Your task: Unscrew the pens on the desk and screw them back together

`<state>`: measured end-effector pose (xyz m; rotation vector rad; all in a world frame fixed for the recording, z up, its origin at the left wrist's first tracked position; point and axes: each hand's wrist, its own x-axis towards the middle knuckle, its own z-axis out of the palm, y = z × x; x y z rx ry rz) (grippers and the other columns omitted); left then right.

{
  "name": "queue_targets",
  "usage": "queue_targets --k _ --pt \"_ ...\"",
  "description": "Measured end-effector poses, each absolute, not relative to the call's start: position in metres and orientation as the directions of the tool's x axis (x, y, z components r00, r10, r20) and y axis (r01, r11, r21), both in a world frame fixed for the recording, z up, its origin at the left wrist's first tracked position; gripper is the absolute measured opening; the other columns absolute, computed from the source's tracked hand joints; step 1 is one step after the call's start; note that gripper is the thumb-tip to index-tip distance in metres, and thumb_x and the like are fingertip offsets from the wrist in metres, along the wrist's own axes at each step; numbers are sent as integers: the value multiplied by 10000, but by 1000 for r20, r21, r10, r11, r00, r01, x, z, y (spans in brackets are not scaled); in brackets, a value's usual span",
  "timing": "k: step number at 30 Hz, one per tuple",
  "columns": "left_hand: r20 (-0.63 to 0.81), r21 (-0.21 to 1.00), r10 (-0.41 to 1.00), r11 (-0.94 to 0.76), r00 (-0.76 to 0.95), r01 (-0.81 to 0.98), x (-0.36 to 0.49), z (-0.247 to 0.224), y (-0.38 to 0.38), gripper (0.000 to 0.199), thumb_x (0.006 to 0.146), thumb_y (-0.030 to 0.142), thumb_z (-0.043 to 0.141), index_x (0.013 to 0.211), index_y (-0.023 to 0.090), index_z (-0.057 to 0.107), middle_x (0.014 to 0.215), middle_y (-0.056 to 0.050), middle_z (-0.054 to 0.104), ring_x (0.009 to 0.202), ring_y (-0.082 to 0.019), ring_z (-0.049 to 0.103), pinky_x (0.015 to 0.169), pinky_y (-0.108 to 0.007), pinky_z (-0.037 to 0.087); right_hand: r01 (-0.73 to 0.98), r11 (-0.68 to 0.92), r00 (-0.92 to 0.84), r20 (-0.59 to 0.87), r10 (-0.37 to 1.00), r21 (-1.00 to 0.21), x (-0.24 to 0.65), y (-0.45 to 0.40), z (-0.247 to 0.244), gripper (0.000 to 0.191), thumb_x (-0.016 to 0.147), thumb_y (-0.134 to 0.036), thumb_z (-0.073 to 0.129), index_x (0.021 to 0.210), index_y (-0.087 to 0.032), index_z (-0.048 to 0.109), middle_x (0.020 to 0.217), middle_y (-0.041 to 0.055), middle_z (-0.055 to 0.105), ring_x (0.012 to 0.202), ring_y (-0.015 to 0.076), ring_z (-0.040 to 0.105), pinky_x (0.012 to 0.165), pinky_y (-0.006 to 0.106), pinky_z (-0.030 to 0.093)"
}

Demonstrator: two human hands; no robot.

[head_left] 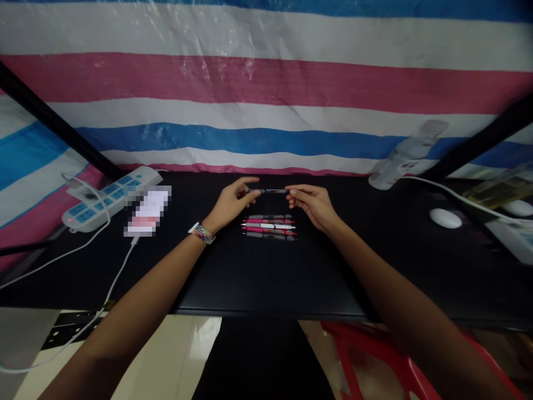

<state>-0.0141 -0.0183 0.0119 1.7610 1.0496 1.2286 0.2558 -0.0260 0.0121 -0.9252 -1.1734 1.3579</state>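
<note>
A slim dark pen (pixel 273 191) lies level between my two hands, just above or on the black table. My left hand (pixel 234 203) has its thumb and curled fingers around the pen's left end, with the index finger stretched out above it. At the other end, the thumb and fingertips of my right hand (pixel 313 204) pinch the pen. Closer to me, several pens lie side by side in a row, among them a white and pink pen (pixel 268 226) and a dark grey pen (pixel 270 236) at the near edge of the row.
On the left stand a white power strip (pixel 146 179) with cables and a phone (pixel 147 211) with a blurred-out screen. A clear bottle (pixel 389 169), a white computer mouse (pixel 445 218) and a white cable are at the right. Striped sheeting (pixel 266 83) hangs behind the table (pixel 266 278).
</note>
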Motion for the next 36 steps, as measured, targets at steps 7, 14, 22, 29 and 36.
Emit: queue_targets --k 7,14,22,29,36 --pt "367 892 910 -403 195 204 -16 9 -15 346 994 512 799 1157 207 793 768 -6 708 660 -134 661 665 -276 533 -240 28 -115 57 992 -970 258 -23 10 335 730 -414 1022 970 -211 907 842 66 791 750 182 680 766 402 629" --pt "365 895 906 -405 217 185 -17 6 -13 286 1017 493 780 1041 209 770 765 -18 715 662 -137 673 660 -279 560 -255 4 -103 31 994 -967 258 -22 10 296 740 -375 1009 953 -200 900 832 69 777 764 188 676 762 400 623" --pt "339 919 927 -363 162 154 -18 4 -9 326 1008 529 778 985 204 763 720 -5 700 630 -130 658 653 -276 563 -258 1 -97 27 995 -966 258 -22 11 258 751 -355 975 945 -202 901 830 65 763 764 183 660 754 391 606" --pt "364 895 923 -385 128 227 -22 6 -7 431 1030 545 750 772 200 726 660 -12 671 604 -125 624 623 -278 504 -280 -5 -85 19 996 -960 258 -19 9 260 741 -347 971 935 -195 888 820 67 756 762 185 652 735 378 588" --pt "377 917 925 -379 38 127 -25 0 0 263 935 464 855 966 213 783 822 -42 774 736 -160 731 688 -297 589 -316 -12 -46 2 999 -949 265 -14 8 180 772 -296 921 913 -192 880 797 62 734 742 172 640 694 339 563"
